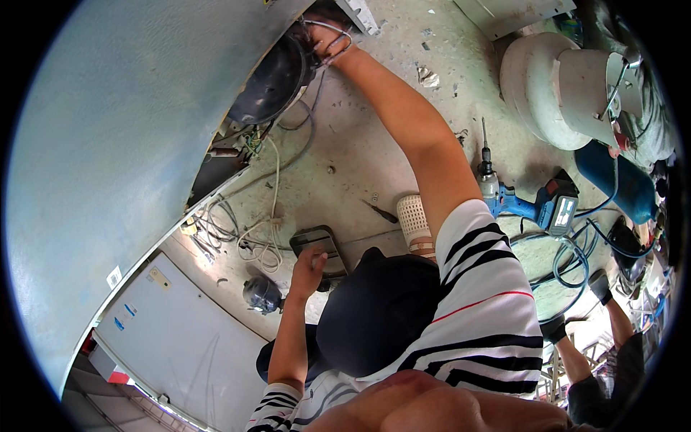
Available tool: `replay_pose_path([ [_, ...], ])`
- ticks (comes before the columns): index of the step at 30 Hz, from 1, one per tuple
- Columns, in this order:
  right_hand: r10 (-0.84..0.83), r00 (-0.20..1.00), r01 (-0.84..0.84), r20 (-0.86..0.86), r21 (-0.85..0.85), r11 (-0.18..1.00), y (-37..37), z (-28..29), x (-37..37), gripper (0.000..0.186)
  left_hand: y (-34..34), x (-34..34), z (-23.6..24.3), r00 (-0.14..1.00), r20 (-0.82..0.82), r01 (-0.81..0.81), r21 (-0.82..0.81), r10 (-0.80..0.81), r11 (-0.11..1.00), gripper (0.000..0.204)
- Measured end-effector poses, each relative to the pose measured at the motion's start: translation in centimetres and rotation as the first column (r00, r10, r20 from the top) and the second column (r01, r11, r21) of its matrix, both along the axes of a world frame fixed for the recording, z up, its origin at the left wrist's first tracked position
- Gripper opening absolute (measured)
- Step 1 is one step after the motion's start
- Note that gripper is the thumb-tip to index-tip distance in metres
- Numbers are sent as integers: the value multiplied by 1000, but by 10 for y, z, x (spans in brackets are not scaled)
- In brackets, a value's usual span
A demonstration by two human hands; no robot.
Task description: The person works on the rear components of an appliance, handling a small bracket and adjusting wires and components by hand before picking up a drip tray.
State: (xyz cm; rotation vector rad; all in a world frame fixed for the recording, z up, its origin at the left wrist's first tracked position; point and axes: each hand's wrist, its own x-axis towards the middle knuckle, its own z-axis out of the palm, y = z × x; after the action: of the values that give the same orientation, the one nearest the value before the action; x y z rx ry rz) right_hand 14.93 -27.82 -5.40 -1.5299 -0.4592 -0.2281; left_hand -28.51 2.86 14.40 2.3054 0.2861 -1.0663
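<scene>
My right hand point(327, 39) reaches up into the opened base of a large grey appliance point(122, 144), closed among thin tubes beside a black domed compressor point(263, 83); what it holds is unclear. Loose wiring point(255, 140) hangs below the compressor. My left hand point(309, 266) is low near my knee, over a dark tray point(327, 241), its fingers loosely bent and apart. A small dark canister-like part point(263, 294) lies just left of it. A screwdriver point(380, 211) lies on the floor between my arms, near my sandal point(414, 219).
A blue cordless drill point(518, 201), a white gas cylinder point(533, 86), a teal cylinder point(612, 180) and coiled hoses point(568, 263) are at right. Cables point(223, 227) and a white appliance point(180, 338) lie left. Another person's legs point(615, 317) show at lower right.
</scene>
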Motion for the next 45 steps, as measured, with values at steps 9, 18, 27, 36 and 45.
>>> replay_pose_path([
  [9, -357, 934, 318, 15, -489, 812, -8, 37, -27, 28, -4, 4, 2, 1000, -24, -2, 28, 3, 1000, 36],
  [18, -392, 920, 306, 14, -654, 692, -10, 40, -32, 18, -4, 5, 3, 1000, -25, 3, 15, -2, 1000, 37],
  [27, -454, 885, 415, 100, -611, 674, -2, 30, -26, 23, 0, 3, -2, 1000, -1, 6, -13, -6, 1000, 37],
  [36, -475, 871, 456, 121, -558, 693, -4, 36, -34, 20, -5, 7, 0, 1000, -29, 10, 5, -9, 1000, 37],
  [45, -438, 888, 428, 138, -595, 681, -5, 36, -32, 17, -4, 6, -3, 1000, -4, 18, 6, -18, 1000, 36],
])
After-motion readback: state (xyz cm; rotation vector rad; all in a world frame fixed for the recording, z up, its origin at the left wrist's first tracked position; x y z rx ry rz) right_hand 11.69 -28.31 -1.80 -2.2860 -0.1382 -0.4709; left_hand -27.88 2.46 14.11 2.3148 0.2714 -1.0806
